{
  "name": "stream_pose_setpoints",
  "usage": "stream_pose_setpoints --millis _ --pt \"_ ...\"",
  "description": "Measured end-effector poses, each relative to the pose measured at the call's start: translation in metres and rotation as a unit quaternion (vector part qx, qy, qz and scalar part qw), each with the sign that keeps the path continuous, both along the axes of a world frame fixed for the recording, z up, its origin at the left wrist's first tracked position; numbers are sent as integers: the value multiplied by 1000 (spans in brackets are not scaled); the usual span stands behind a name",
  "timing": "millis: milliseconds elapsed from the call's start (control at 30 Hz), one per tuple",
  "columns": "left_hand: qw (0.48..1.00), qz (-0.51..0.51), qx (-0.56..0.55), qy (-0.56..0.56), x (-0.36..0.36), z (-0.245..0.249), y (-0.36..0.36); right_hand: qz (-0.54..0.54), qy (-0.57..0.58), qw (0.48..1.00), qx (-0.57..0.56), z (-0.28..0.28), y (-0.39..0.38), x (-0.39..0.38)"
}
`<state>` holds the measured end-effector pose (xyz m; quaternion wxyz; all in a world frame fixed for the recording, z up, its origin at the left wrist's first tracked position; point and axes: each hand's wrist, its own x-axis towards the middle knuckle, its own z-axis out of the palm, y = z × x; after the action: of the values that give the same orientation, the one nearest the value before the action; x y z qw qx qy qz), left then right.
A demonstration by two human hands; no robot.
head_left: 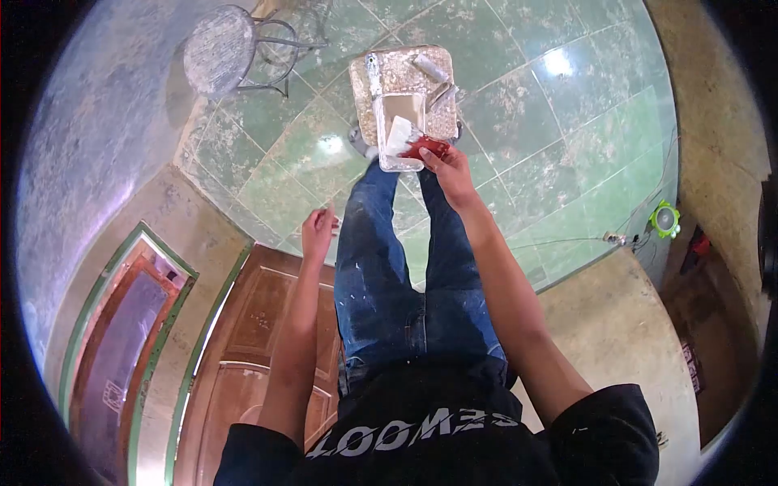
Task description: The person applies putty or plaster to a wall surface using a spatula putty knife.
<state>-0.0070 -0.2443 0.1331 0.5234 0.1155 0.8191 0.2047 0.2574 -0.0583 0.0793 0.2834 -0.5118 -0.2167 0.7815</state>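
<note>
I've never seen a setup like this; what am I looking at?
There is no machine: these are a person's bare hands, seen in one picture from a camera worn on the head, looking forward and down. The right hand grips a red-handled tool with a white end, perhaps a scraper or brush, over a white tray. The left hand has nothing visible in it. The tray overlaps a speckled square platform, where what looks like a paint roller lies. Green floor tiles surround it.

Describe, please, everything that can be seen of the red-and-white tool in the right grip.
The tool has a flat, squarish white end and a dark red part, white-smeared where they meet. Its material is unclear. The right grip holds the red end; the white end points left in the picture, over the tray; contact is unclear.
</note>
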Motion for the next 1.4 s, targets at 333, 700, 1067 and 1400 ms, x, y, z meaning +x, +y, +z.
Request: stream_pose_setpoints --millis 333,700,1067,1400 --pt "996 64 54 -21 16 29 -31 -46 57 996 -56 113 14 4" --pt "983 107 152 8 -18 73 -70 -52 156 986 35 290 30 19" --pt "976 134 168 29 75 79 39 14 225 973 54 353 138 113" --pt "981 57 185 27 232 94 139 -26 209 973 97 404 305 292"
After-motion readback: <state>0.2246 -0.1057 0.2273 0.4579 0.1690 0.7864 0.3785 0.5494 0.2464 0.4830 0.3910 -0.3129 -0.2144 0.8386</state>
